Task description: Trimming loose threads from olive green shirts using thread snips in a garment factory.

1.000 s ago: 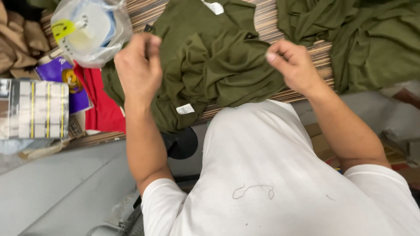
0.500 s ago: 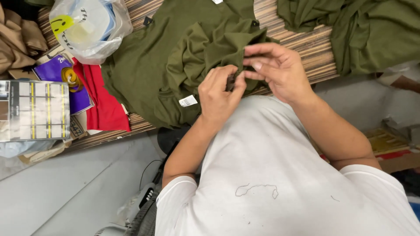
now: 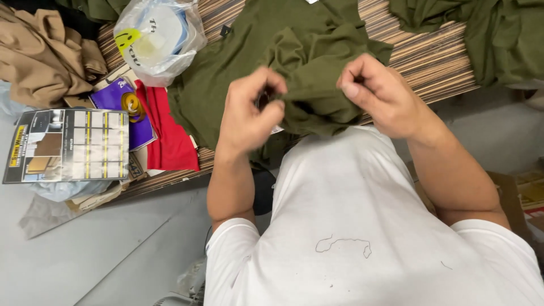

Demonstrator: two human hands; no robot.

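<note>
An olive green shirt [image 3: 249, 68] lies spread on the striped table [image 3: 430, 62] in front of me. My left hand [image 3: 246, 113] pinches its near edge, fingers closed on the cloth. My right hand [image 3: 379, 93] grips the same bunched edge a little to the right, lifting a fold of the fabric off the table. Both hands sit close together just above my white shirt.
A clear plastic bag [image 3: 158, 37] with a yellow smiley lies at the back left. Beside it are a red cloth [image 3: 167, 130], a purple packet [image 3: 122, 105], a printed booklet [image 3: 68, 144] and tan fabric [image 3: 42, 54]. More green garments [image 3: 487, 28] pile at the right.
A second ago my hands were apart on the shirt's two sides. They came together at the near edge and now have spread slightly, lifting a bunched fold.
</note>
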